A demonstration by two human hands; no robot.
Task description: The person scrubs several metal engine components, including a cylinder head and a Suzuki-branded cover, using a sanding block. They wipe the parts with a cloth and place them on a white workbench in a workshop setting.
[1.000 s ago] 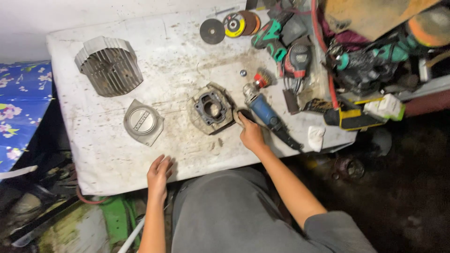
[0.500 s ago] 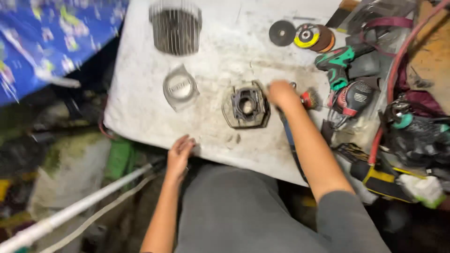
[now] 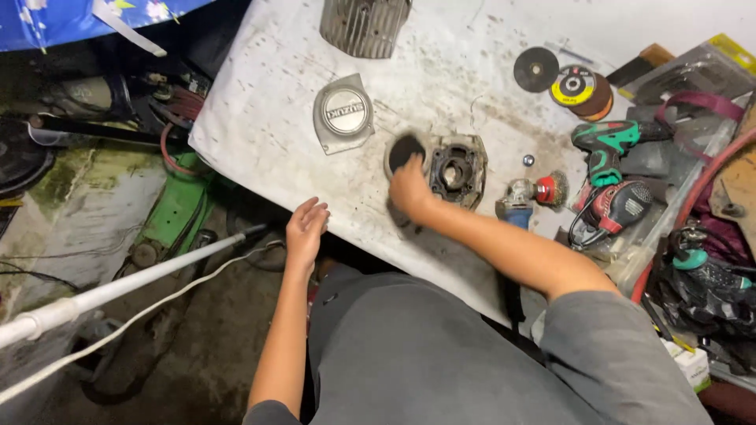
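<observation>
A dark round disc (image 3: 406, 149) is being pinched by the right hand (image 3: 409, 191), just beside the engine casing (image 3: 455, 168); the left hand (image 3: 305, 228) is being rested with fingers spread, holding nothing, at the table (image 3: 260, 134) edge

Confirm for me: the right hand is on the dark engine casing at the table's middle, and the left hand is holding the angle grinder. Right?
Not quite. The head view shows the left hand empty at the table edge; the angle grinder lies untouched. The right hand is on the engine casing.

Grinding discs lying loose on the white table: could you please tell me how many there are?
3: a dark disc near the far edge, a yellow-centred disc beside it, and a brown one partly under that. More may be hidden underneath.
</observation>
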